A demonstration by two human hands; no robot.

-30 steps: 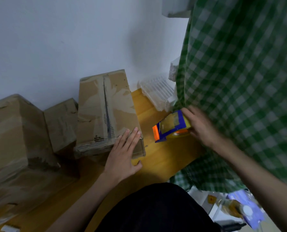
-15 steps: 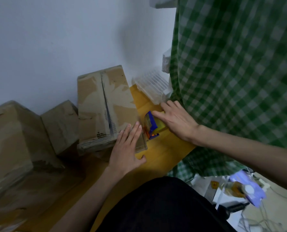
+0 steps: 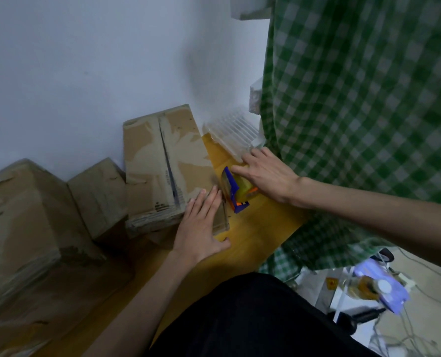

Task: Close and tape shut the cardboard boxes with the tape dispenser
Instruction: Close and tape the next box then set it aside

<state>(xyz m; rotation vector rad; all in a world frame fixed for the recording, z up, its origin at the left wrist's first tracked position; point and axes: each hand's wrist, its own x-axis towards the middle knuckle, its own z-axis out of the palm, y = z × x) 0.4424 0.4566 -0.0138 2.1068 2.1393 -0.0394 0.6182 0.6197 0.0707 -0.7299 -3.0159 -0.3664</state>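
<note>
1. Cardboard box (image 3: pixel 162 166) w/ flaps shut, lying at tabletop (image 3: pixel 255 243) back edge by wall.
2. Left hand (image 3: pixel 201 228) flat on box near corner, fingers straight, released.
3. Right hand (image 3: pixel 268 173) resting on tape dispenser (image 3: pixel 236 193) just beside box, fingers stretched, not clenched.

Brown cardboard boxes (image 3: pixel 162 166), a blue-orange-yellow tape dispenser (image 3: pixel 236 194), yellow tabletop (image 3: pixel 255 235), green-and-white checked cloth (image 3: pixel 356 124).

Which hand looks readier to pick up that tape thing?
The right hand: it already rests on the tape dispenser. The left hand lies flat on the cardboard box, holding it down.
</note>
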